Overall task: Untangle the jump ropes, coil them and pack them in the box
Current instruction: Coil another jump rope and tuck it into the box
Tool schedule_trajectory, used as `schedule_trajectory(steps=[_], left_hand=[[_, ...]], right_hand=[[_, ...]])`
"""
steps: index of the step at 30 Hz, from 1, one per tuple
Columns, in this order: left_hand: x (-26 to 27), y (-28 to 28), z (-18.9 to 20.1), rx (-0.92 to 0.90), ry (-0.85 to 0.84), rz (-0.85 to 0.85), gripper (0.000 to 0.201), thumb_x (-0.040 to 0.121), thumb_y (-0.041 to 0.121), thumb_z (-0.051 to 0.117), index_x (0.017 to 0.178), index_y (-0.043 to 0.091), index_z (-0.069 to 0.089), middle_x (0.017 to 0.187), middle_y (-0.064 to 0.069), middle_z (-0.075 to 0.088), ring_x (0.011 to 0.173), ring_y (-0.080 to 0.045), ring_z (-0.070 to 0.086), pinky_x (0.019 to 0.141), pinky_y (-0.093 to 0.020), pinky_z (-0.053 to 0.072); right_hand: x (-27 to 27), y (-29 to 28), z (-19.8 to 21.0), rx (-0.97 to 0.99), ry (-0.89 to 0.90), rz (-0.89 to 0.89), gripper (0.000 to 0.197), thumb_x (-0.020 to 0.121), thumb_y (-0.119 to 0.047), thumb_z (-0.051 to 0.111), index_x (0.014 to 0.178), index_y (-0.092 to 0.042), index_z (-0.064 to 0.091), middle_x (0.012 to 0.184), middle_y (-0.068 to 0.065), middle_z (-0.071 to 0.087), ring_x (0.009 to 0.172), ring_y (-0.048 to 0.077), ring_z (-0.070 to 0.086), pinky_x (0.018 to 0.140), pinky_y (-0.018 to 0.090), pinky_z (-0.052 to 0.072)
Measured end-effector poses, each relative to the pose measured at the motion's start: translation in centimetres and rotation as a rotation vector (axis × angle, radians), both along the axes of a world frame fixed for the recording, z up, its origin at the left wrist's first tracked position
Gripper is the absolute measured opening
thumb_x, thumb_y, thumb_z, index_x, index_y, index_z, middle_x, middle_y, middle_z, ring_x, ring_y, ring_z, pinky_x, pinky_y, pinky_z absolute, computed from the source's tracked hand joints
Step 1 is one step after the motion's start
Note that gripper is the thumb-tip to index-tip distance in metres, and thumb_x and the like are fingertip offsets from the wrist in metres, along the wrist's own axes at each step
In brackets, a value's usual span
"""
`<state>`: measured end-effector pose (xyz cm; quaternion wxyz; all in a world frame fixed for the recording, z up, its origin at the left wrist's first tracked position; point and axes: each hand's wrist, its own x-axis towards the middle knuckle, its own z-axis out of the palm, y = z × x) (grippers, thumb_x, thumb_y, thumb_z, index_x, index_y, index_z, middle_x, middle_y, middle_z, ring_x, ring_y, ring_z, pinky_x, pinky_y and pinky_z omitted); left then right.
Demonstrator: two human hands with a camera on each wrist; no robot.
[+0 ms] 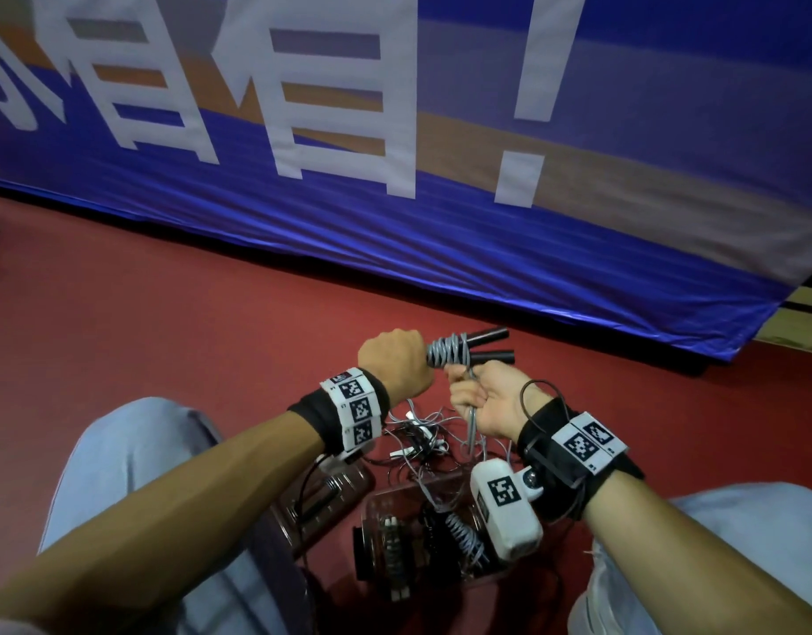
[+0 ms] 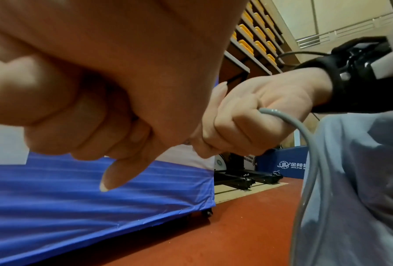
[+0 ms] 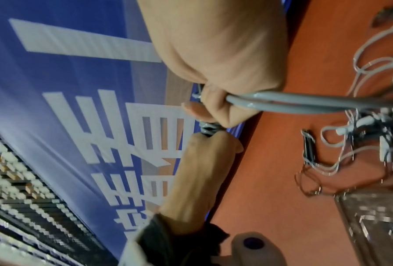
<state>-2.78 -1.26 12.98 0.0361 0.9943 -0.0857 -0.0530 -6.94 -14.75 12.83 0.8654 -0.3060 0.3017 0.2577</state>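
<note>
While my left hand (image 1: 397,359) clamps the wound end of the grey jump rope (image 1: 445,355), its two black handles (image 1: 488,345) lie side by side, long axis running away to the right, and my right hand (image 1: 484,401) just beneath grips the loose cord; the clear box (image 1: 376,501) sits below, between my knees. From the left wrist, curled fingers (image 2: 81,115) hide the bundle. From the right wrist, the doubled cord (image 3: 305,103) trails from my fist toward the tangle (image 3: 362,135) on the floor.

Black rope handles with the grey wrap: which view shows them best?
Head view. Both black handles stick out side by side past the grey rope coil, which the left hand grips. The left wrist view shows no handles, only fingers and loose grey rope. The right wrist view shows just a bit of coil between the hands.
</note>
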Motion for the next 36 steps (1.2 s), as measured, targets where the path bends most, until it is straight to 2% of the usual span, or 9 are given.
schedule_trajectory(steps=[5, 8, 10, 13, 18, 21, 25, 32, 36], left_hand=[[-0.4, -1.1, -0.9, 0.164, -0.004, -0.055, 0.026, 0.094, 0.035, 0.059, 0.078, 0.014, 0.062, 0.062, 0.005, 0.058, 0.052, -0.014, 0.056, 0.055, -0.027, 0.046], [-0.5, -1.2, -0.8, 0.242, -0.007, -0.066, 0.029, 0.093, 0.042, 0.063, 0.080, 0.016, 0.062, 0.062, 0.007, 0.055, 0.052, -0.013, 0.052, 0.056, -0.027, 0.045], [-0.4, -1.2, -0.6, 0.257, -0.010, -0.070, 0.021, 0.095, 0.036, 0.059, 0.087, 0.017, 0.064, 0.063, 0.007, 0.054, 0.057, -0.014, 0.055, 0.058, -0.028, 0.046], [-0.1, -0.9, -0.2, 0.241, -0.007, -0.094, 0.018, 0.094, 0.035, 0.057, 0.096, 0.017, 0.062, 0.068, 0.006, 0.053, 0.064, -0.017, 0.057, 0.060, -0.030, 0.045], [-0.2, -0.2, -0.2, 0.261, 0.047, -0.136, 0.020, 0.094, 0.034, 0.058, 0.104, 0.017, 0.062, 0.076, 0.005, 0.058, 0.069, -0.018, 0.059, 0.064, -0.031, 0.046], [-0.2, 0.1, -0.2, 0.288, 0.071, -0.177, 0.021, 0.095, 0.032, 0.058, 0.108, 0.017, 0.062, 0.082, 0.004, 0.060, 0.072, -0.018, 0.060, 0.065, -0.031, 0.047], [-0.2, 0.7, -0.2, 0.379, 0.080, -0.224, 0.023, 0.096, 0.031, 0.057, 0.111, 0.015, 0.062, 0.085, 0.004, 0.059, 0.073, -0.018, 0.058, 0.066, -0.030, 0.047], [-0.3, 1.1, 0.6, 0.518, 0.046, -0.330, 0.019, 0.096, 0.028, 0.055, 0.107, 0.015, 0.064, 0.087, 0.003, 0.059, 0.075, -0.020, 0.058, 0.066, -0.032, 0.047], [-0.2, 1.4, 0.8, 0.568, -0.052, -0.427, 0.018, 0.096, 0.028, 0.054, 0.102, 0.017, 0.066, 0.092, 0.002, 0.067, 0.082, -0.020, 0.066, 0.066, -0.032, 0.047]], right_hand=[[0.6, -0.2, -2.1, -0.146, 0.072, -0.056, 0.030, 0.107, -0.009, 0.022, 0.089, -0.006, 0.045, 0.060, 0.009, 0.055, 0.025, 0.007, 0.024, 0.027, 0.018, 0.020], [0.5, -0.6, -1.2, -0.290, 0.029, 0.155, 0.017, 0.100, 0.001, 0.031, 0.094, -0.007, 0.045, 0.071, 0.014, 0.062, 0.032, 0.007, 0.025, 0.030, 0.019, 0.025], [0.2, -1.0, -0.2, -0.577, -0.048, 0.377, 0.014, 0.098, 0.006, 0.039, 0.094, -0.003, 0.048, 0.069, 0.014, 0.066, 0.032, 0.007, 0.030, 0.030, 0.018, 0.026], [-0.2, -1.7, 0.3, -1.359, -0.308, 0.763, 0.009, 0.093, -0.003, 0.067, 0.094, 0.004, 0.072, 0.070, 0.006, 0.075, 0.047, 0.010, 0.057, 0.042, 0.021, 0.042], [-0.7, -2.3, -0.5, -1.842, -0.593, 0.760, 0.015, 0.094, -0.021, 0.074, 0.090, -0.006, 0.075, 0.076, 0.004, 0.067, 0.060, 0.016, 0.065, 0.052, 0.021, 0.042], [-1.0, -2.2, -0.1, -1.951, -0.707, 0.775, 0.024, 0.091, -0.026, 0.079, 0.079, -0.010, 0.066, 0.073, 0.002, 0.059, 0.059, 0.018, 0.057, 0.060, 0.027, 0.043], [-1.2, -2.0, 0.6, -2.003, -0.826, 0.756, 0.053, 0.079, -0.032, 0.088, 0.060, -0.013, 0.042, 0.061, -0.001, 0.049, 0.061, 0.021, 0.062, 0.051, 0.023, 0.037], [-0.9, -1.6, -0.7, -2.040, -0.966, 0.734, 0.067, 0.076, -0.036, 0.089, 0.127, -0.011, 0.053, 0.109, 0.006, 0.060, 0.092, 0.026, 0.067, 0.075, 0.035, 0.054], [-0.3, -1.7, -1.2, -2.001, -0.948, 0.864, 0.052, 0.079, -0.050, 0.082, 0.107, -0.009, 0.068, 0.096, 0.007, 0.071, 0.083, 0.025, 0.070, 0.076, 0.037, 0.058]])
